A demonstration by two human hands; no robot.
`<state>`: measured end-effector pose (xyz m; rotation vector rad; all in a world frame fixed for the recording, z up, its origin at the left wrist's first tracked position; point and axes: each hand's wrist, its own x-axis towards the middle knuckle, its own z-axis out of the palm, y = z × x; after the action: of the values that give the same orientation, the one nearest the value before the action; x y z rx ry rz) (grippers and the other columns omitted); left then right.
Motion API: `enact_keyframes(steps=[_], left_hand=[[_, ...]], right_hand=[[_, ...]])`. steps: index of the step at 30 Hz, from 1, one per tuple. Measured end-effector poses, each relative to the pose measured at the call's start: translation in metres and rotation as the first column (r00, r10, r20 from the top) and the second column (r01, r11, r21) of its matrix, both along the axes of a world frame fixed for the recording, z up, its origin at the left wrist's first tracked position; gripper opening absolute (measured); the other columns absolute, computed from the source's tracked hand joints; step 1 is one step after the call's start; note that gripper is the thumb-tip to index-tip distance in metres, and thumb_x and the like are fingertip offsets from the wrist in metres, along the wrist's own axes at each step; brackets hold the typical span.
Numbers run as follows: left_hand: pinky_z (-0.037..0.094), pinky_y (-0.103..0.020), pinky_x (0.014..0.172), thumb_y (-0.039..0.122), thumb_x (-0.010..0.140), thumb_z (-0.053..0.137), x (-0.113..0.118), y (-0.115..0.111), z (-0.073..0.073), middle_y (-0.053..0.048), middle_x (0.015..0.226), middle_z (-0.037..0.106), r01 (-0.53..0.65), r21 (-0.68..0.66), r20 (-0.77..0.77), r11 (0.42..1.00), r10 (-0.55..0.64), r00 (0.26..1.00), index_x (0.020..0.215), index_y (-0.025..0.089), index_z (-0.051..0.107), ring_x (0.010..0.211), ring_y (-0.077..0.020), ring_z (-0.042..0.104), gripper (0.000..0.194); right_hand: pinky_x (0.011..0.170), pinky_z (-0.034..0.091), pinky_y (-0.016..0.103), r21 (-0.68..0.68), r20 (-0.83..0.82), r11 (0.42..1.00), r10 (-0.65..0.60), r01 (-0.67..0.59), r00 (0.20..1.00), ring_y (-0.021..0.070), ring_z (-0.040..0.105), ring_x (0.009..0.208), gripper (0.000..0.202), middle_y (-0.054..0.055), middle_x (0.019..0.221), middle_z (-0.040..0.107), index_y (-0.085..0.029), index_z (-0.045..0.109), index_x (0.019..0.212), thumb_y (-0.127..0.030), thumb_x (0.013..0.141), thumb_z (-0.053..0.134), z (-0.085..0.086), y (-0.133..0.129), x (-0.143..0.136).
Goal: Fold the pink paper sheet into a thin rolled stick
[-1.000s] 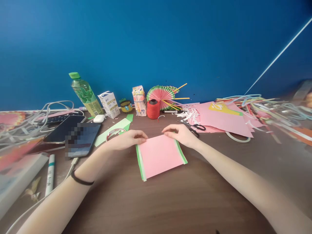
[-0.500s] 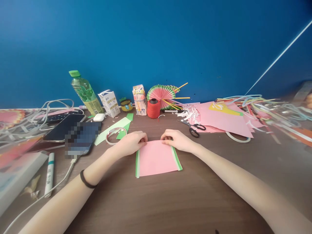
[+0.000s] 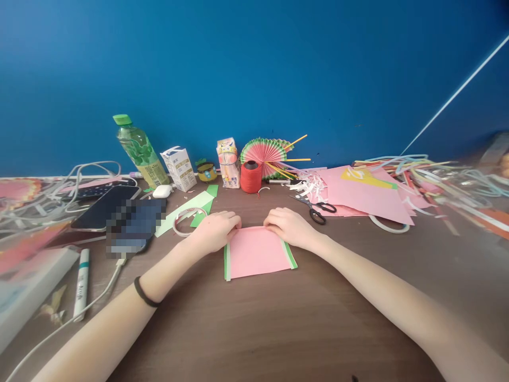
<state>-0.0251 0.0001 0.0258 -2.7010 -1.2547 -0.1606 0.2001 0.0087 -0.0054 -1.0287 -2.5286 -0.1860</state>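
The step in hand seems to be the folding of the pink sheet [image 3: 260, 253], which has green strips on its two sides and is placed on the table [image 3: 254, 329], directly on the near side of the red thread spool [image 3: 251, 179]. The far edge of this sheet, the one toward the spool, looks slightly raised, but how much paper is turned over I cannot tell. In my judgement, the next move calls for keeping this edge straight and pressing evenly along it with both hands. The left hand [image 3: 217, 231], nearer than the spool and to its left, has its fingers bent inward and appears to pinch the far left corner; its thumb is mostly hidden. The right hand [image 3: 292, 228], nearer than the spool and to its right, is curled in a similar manner and appears to pinch the far right corner. Neither hand is spread, and a gap separates them.
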Motion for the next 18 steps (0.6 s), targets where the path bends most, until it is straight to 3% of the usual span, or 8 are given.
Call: enact_keyframes(steps=[4, 9, 13, 18], left_hand=[[0.037, -0.024, 0.062, 0.017, 0.081, 0.036, 0.0000, -0.0006, 0.0005, -0.001, 0.080, 0.057, 0.001, 0.033, -0.030, 0.999, 0.000, 1.000, 0.078, 0.018, 0.052, 0.075, -0.0143, 0.053, 0.016], [0.036, -0.025, 0.062, 0.018, 0.082, 0.036, -0.0034, 0.0039, -0.0022, -0.002, 0.079, 0.056, 0.015, 0.097, -0.043, 0.995, -0.011, 0.999, 0.078, 0.018, 0.052, 0.075, -0.0147, 0.053, 0.017], [0.037, -0.025, 0.062, 0.019, 0.082, 0.035, -0.0054, 0.0070, -0.0040, -0.002, 0.080, 0.056, 0.005, 0.103, -0.021, 0.995, -0.003, 1.000, 0.078, 0.018, 0.052, 0.077, -0.0151, 0.053, 0.017], [0.038, -0.025, 0.063, 0.016, 0.079, 0.036, -0.0075, 0.0076, -0.0034, -0.002, 0.083, 0.055, -0.030, 0.015, 0.031, 0.999, 0.030, 0.999, 0.079, 0.019, 0.052, 0.080, -0.0156, 0.052, 0.016]], right_hand=[[0.064, 0.027, 0.026, 0.105, 0.064, 0.994, 0.002, -0.009, 0.998, 0.0133, 0.046, 0.072, 0.012, 0.001, 0.077, 0.055, -0.015, 0.057, 0.077, -0.018, 0.085, 0.049, -0.0010, -0.0021, -0.0012], [0.065, 0.028, 0.025, 0.140, 0.077, 0.990, -0.016, 0.005, 0.997, 0.0138, 0.045, 0.073, 0.012, 0.002, 0.078, 0.055, -0.014, 0.059, 0.080, -0.014, 0.085, 0.048, -0.0013, -0.0011, -0.0012], [0.068, 0.031, 0.025, 0.096, 0.043, 0.995, -0.020, 0.015, 0.999, 0.0147, 0.045, 0.075, 0.015, 0.004, 0.081, 0.055, -0.014, 0.060, 0.086, -0.011, 0.085, 0.046, -0.0019, 0.0009, -0.0008], [0.072, 0.036, 0.025, -0.028, -0.018, 0.999, -0.019, 0.018, 1.000, 0.0158, 0.048, 0.081, 0.016, 0.005, 0.082, 0.056, -0.013, 0.062, 0.088, -0.011, 0.085, 0.046, -0.0001, 0.0017, -0.0002]])
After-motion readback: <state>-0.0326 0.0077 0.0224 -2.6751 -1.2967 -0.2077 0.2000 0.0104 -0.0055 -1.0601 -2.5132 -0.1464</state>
